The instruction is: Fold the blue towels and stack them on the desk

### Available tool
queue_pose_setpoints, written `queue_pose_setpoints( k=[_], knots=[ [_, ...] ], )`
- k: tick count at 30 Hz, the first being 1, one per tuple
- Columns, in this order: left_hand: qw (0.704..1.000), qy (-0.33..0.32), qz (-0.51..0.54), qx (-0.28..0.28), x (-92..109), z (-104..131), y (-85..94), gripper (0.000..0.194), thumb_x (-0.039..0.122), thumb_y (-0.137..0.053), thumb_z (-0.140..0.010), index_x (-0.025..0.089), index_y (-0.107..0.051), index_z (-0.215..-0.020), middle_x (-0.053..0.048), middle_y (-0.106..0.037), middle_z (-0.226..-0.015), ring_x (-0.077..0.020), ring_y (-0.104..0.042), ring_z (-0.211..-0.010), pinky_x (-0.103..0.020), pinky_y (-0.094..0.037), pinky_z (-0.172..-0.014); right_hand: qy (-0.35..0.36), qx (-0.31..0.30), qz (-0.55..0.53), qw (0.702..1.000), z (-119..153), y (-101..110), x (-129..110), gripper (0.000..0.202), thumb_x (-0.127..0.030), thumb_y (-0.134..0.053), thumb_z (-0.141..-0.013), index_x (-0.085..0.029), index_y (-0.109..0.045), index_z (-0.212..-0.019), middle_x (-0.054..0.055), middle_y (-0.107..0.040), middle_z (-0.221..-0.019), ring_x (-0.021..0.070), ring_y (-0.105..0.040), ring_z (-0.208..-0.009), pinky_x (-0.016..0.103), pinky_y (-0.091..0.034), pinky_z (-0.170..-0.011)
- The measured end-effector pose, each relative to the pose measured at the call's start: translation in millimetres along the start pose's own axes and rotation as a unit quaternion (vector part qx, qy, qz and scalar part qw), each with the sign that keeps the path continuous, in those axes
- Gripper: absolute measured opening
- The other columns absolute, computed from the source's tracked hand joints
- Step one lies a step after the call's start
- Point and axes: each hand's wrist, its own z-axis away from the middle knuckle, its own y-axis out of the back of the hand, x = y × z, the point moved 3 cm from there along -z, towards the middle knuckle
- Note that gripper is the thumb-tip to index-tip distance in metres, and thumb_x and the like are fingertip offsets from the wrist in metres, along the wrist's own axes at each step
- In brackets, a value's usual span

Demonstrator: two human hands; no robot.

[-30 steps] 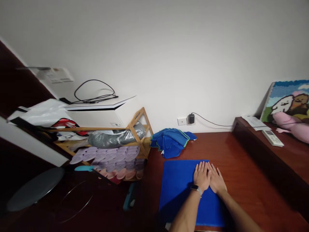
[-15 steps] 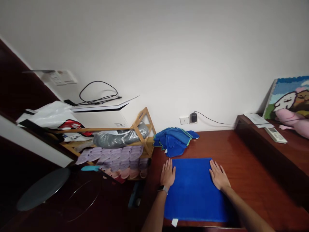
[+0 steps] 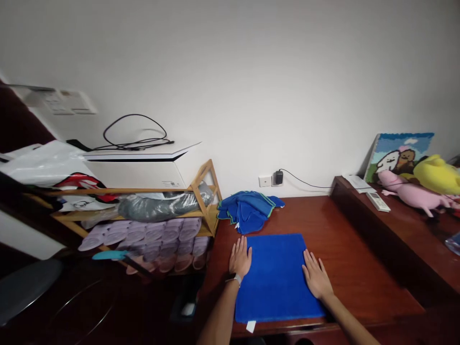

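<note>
A blue cloth (image 3: 275, 278) lies flat and spread out on the reddish-brown wooden table (image 3: 316, 215), a white tag at its lower left edge. My left hand (image 3: 240, 258) rests flat at the cloth's upper left corner, fingers extended, a watch on the wrist. On the right edge of the cloth, a little below its upper corner, lies my right hand (image 3: 318, 277), palm down with its fingers apart. Neither hand grips anything. Behind the cloth sits a crumpled heap of blue cloths (image 3: 247, 211) with green edging.
Left of the table stands a wooden rack (image 3: 206, 191) with lilac slippers (image 3: 158, 231) and a white box (image 3: 136, 175). On the raised right surface are a remote (image 3: 378, 201), a pink plush toy (image 3: 417, 192) and a picture (image 3: 398, 153). A black adapter (image 3: 279, 177) is plugged into the wall.
The view has shifted to the right, showing a yellow plush. My right hand has slid down along the cloth's right edge. My left hand stays at the upper left corner.
</note>
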Motion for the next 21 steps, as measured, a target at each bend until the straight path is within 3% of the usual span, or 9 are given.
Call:
queue_pose_setpoints(
  k=[3,6,9,12,14,15,16,18,21],
  knots=[
    [0.999,-0.021,-0.012,0.033,2,1,12.3,0.06,0.034,-0.03,-0.108,0.01,-0.046,-0.16,-0.013,-0.046,-0.167,-0.0285,-0.041,-0.157,-0.05,-0.033,-0.13,-0.008,-0.006,0.0,1.0,0,7,-6,0.07,-0.047,-0.013,-0.108,-0.016,-0.02,-0.17,0.001,-0.02,-0.177,0.0203,-0.016,-0.165,0.046,-0.012,-0.135],
    [0.993,-0.092,-0.003,0.068,36,11,17.9,0.058,0.03,-0.029,-0.109,0.014,-0.046,-0.161,-0.012,-0.05,-0.165,-0.0275,-0.042,-0.156,-0.053,-0.032,-0.131,-0.007,-0.007,-0.007,1.0,-2,13,-9,0.069,-0.046,-0.014,-0.108,-0.017,-0.021,-0.17,0.0,-0.02,-0.176,0.0198,-0.016,-0.165,0.046,-0.012,-0.135],
    [0.985,-0.151,0.031,0.07,111,31,8.0,0.057,0.034,-0.03,-0.11,0.02,-0.039,-0.165,-0.008,-0.048,-0.166,-0.0255,-0.038,-0.158,-0.052,-0.032,-0.132,-0.005,-0.003,-0.01,1.0,-2,13,-8,0.069,-0.045,-0.014,-0.108,-0.018,-0.02,-0.17,0.0,-0.019,-0.176,0.0203,-0.016,-0.165,0.046,-0.012,-0.135],
    [0.977,-0.197,0.078,0.025,200,51,-12.1,0.061,0.043,-0.032,-0.11,0.021,-0.031,-0.168,-0.007,-0.04,-0.171,-0.0249,-0.034,-0.16,-0.05,-0.033,-0.132,0.011,-0.005,0.004,1.0,-1,7,-4,0.067,-0.038,-0.018,-0.106,-0.018,-0.022,-0.17,0.001,-0.019,-0.176,0.0227,-0.016,-0.165,0.05,-0.013,-0.134],
    [0.975,-0.197,0.096,-0.026,237,59,-24.1,0.063,0.046,-0.029,-0.111,0.02,-0.027,-0.169,-0.007,-0.038,-0.171,-0.0243,-0.033,-0.161,-0.049,-0.034,-0.131,0.029,-0.006,0.019,0.999,-1,4,-3,0.067,-0.032,-0.023,-0.104,-0.019,-0.025,-0.169,0.002,-0.018,-0.177,0.0244,-0.016,-0.165,0.052,-0.013,-0.134],
    [0.975,-0.191,0.103,-0.046,244,61,-27.7,0.063,0.046,-0.027,-0.111,0.02,-0.026,-0.169,-0.007,-0.037,-0.171,-0.0239,-0.033,-0.16,-0.049,-0.035,-0.131,0.034,-0.007,0.024,0.999,-1,3,-3,0.067,-0.03,-0.024,-0.103,-0.019,-0.026,-0.169,0.002,-0.018,-0.177,0.0248,-0.015,-0.165,0.052,-0.013,-0.134],
    [0.975,-0.186,0.107,-0.06,243,64,-29.0,0.063,0.047,-0.025,-0.111,0.02,-0.027,-0.169,-0.007,-0.037,-0.171,-0.0238,-0.034,-0.16,-0.049,-0.035,-0.131,0.034,-0.007,0.026,0.999,-1,3,-3,0.068,-0.03,-0.024,-0.103,-0.018,-0.026,-0.169,0.002,-0.018,-0.177,0.0248,-0.015,-0.165,0.052,-0.013,-0.134],
    [0.977,-0.173,0.109,-0.062,219,69,-25.0,0.063,0.048,-0.024,-0.111,0.021,-0.03,-0.168,-0.007,-0.038,-0.171,-0.0241,-0.033,-0.161,-0.05,-0.033,-0.132,0.022,-0.008,0.022,0.999,-1,3,-3,0.067,-0.035,-0.019,-0.105,-0.017,-0.023,-0.17,0.002,-0.019,-0.177,0.0238,-0.016,-0.165,0.05,-0.013,-0.134],
    [0.99,-0.113,0.076,-0.04,140,81,-9.7,0.065,0.052,-0.026,-0.111,0.02,-0.034,-0.167,-0.008,-0.037,-0.172,-0.0265,-0.033,-0.161,-0.053,-0.033,-0.131,0.008,-0.003,0.009,1.0,0,4,-3,0.07,-0.044,-0.012,-0.107,-0.015,-0.019,-0.17,0.001,-0.019,-0.177,0.0227,-0.017,-0.165,0.049,-0.014,-0.134]
  ],
)
